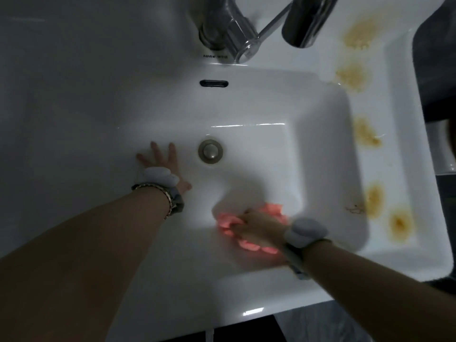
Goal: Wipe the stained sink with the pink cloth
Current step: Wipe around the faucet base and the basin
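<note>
Our two bare forearms come in from the lower edge, each with a pale grey band at the wrist; the left also carries a thin metal bracelet [158, 191]. Right hand [259, 225] lies low in the white rectangular ceramic sink [328, 114], fingers closed down over the crumpled pink cloth [246, 229], pinning it against the basin floor close to the near wall, right of centre. Cloth bunched, its folds showing out both sides of the hand. Left hand [161, 160] flat on the basin floor with fingers spread wide, gripping nothing, just left of the round metal drain plug [210, 151]. Dark overflow slot [213, 83] sits in the far wall of the basin, and above it the chrome tap [229, 33] with its lever angled off to the right. Along the right-hand ledge we note a string of yellow-brown stains [357, 33], running from beside the tap down to the near corner, well apart from the cloth. Basin interior reads white where we can see it; left side in shadow.
</note>
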`<act>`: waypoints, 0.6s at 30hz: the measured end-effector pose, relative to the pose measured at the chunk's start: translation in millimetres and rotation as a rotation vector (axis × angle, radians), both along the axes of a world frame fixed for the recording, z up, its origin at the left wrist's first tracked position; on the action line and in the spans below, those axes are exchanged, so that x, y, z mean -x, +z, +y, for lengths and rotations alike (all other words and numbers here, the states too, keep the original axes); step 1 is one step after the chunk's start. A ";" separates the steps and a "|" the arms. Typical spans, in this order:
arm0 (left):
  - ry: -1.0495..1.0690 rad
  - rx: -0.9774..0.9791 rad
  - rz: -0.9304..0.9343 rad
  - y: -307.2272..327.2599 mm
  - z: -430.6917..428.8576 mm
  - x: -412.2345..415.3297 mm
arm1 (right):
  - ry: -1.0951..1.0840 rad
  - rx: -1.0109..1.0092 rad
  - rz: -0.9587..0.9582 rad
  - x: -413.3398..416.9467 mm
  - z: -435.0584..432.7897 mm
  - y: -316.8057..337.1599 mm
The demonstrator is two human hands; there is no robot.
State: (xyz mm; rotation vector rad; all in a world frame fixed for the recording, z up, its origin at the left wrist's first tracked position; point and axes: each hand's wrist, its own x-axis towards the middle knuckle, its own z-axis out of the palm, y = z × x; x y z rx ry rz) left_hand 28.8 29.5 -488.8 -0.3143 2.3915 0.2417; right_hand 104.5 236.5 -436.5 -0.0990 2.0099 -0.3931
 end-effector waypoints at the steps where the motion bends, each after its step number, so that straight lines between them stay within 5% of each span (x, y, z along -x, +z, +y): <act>1: 0.037 -0.029 0.026 5.7 1.0 -5.8 | 0.046 0.066 -0.014 -6.6 -29.0 2.2; 5: 0.059 -0.007 0.063 37.0 4.7 -17.0 | 0.011 0.155 -0.016 -20.8 -63.2 18.2; 12: 0.037 -0.087 0.124 104.8 27.4 -63.4 | 0.041 -0.146 0.164 -21.9 82.2 37.3; 18: 0.116 -0.143 0.163 120.9 60.1 -124.5 | 0.065 0.039 0.201 -37.8 75.8 52.9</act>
